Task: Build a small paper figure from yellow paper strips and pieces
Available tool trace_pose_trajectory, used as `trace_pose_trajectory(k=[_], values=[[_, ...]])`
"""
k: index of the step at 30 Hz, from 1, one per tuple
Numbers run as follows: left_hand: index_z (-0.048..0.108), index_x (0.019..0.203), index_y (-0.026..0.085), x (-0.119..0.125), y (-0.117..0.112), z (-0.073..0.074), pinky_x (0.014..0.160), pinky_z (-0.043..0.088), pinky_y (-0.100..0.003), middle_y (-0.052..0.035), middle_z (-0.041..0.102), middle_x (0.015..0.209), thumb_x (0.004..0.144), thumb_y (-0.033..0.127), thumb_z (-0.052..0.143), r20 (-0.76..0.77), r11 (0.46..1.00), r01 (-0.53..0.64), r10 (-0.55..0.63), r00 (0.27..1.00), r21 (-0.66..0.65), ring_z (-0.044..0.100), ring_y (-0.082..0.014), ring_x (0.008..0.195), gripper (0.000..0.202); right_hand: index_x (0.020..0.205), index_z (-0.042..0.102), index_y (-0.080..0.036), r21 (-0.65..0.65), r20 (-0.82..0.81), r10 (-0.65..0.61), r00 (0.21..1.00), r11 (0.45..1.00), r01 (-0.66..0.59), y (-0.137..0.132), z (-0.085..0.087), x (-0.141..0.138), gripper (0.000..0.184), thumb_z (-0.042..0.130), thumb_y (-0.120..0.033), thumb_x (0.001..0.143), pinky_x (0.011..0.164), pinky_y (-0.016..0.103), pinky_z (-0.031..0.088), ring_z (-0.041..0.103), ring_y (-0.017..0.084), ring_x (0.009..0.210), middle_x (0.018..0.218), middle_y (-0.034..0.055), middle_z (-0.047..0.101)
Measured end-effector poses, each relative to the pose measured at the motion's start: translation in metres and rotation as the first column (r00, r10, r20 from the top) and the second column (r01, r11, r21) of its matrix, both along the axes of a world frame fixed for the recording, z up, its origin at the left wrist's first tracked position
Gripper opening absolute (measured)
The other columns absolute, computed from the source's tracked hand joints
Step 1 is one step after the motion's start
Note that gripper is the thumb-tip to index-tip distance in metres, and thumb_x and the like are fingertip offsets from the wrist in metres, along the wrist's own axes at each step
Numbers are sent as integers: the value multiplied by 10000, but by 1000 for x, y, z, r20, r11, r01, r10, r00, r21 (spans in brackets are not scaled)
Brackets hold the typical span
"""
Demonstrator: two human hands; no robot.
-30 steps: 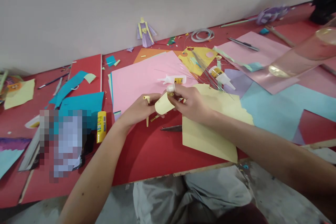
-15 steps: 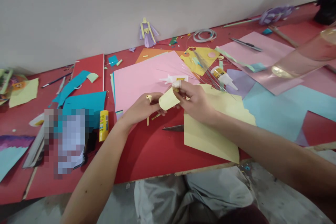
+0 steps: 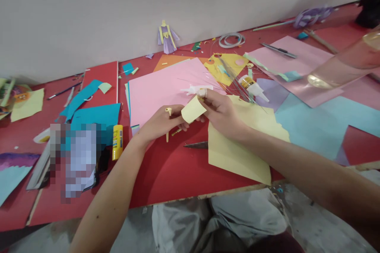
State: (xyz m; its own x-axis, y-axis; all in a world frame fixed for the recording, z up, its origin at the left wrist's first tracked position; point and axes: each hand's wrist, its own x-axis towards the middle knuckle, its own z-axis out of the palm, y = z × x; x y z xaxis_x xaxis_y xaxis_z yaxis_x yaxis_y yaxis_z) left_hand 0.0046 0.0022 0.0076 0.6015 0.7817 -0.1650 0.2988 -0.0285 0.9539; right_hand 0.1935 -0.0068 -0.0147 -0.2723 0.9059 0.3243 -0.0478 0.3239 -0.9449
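Note:
A small curved piece of pale yellow paper (image 3: 193, 110) is held up between my hands. My left hand (image 3: 168, 120) is closed on its left end, thumb along the paper. The fingers of my right hand (image 3: 219, 112) pinch its right side, and a white wrapping (image 3: 202, 93) covers one fingertip. Small yellow rolled-paper pieces (image 3: 168, 111) show by my left hand. Under my right wrist lies a large pale yellow sheet (image 3: 242, 158), with a dark pointed blade (image 3: 196, 145) poking out from its left edge. A white glue bottle (image 3: 192, 88) lies just behind my hands.
A yellow glue stick (image 3: 117, 142) stands left of my forearm. Pink sheets (image 3: 160, 87), blue paper (image 3: 311, 122) and a second glue bottle (image 3: 252, 86) lie around. A paper doll figure (image 3: 168, 37) leans on the wall. At right is a transparent bottle (image 3: 341, 61).
The small yellow paper has turned slightly and its right end shows more between my hands. My right fingers have shifted a little to the right. My left hand stays nearly in place.

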Motion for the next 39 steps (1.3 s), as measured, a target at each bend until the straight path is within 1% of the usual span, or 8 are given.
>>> trace_pose_trajectory(k=[7,12,15,19,24,31,36,39], values=[[700,980,149,0,0,0,652,536,-170,-6,699,751,846,185,576,-18,1000,-2,3,1000,10,672,-102,685,186,795,526,-188,-9,-13,14,1000,1000,-15,0,0,0,273,523,-421,936,460,202,428,537,70,518,640,-27,541],[693,988,144,0,0,1,650,531,-185,-9,692,749,842,202,563,-37,1000,2,-1,999,21,670,-114,692,204,782,518,-183,-8,28,26,999,1000,-26,0,3,-1,257,521,-385,942,476,205,417,509,66,497,612,-35,528],[682,1017,144,0,0,0,657,528,-204,-16,697,774,830,201,547,-77,1000,-3,4,997,24,669,-126,703,237,781,505,-187,4,96,30,995,1000,-31,0,3,-1,238,499,-350,954,484,210,403,497,72,491,597,-38,527],[680,1011,144,0,0,-2,688,521,-227,-22,707,829,785,165,545,-128,997,-14,23,992,72,656,-136,728,264,750,473,-191,45,256,27,966,998,-40,1,3,-1,232,483,-300,954,524,226,393,521,95,560,650,-16,553],[689,957,155,0,0,-1,718,504,-236,2,690,765,769,135,534,-159,989,7,16,987,147,635,-134,726,244,744,471,-192,138,349,-35,936,990,-15,1,1,-1,235,459,-295,954,555,236,390,531,122,639,694,9,567],[689,954,163,1,0,0,721,503,-228,8,686,757,775,119,529,-140,987,8,15,990,163,637,-126,722,243,741,455,-198,106,302,-23,953,994,-9,-1,1,-1,242,461,-311,955,508,226,378,514,106,568,649,-8,550],[675,998,143,0,0,0,677,518,-218,-11,688,767,796,151,544,-87,997,-3,9,996,77,654,-128,709,240,762,483,-194,98,227,-28,973,995,6,-2,5,-1,225,470,-307,956,513,227,394,517,97,537,629,-16,552],[667,1012,131,1,-1,0,671,525,-215,-23,691,781,816,185,554,-67,999,-9,12,998,38,660,-126,707,232,775,497,-191,76,187,-12,982,997,-2,-2,7,0,241,484,-351,954,500,231,402,519,93,511,623,-18,556]])
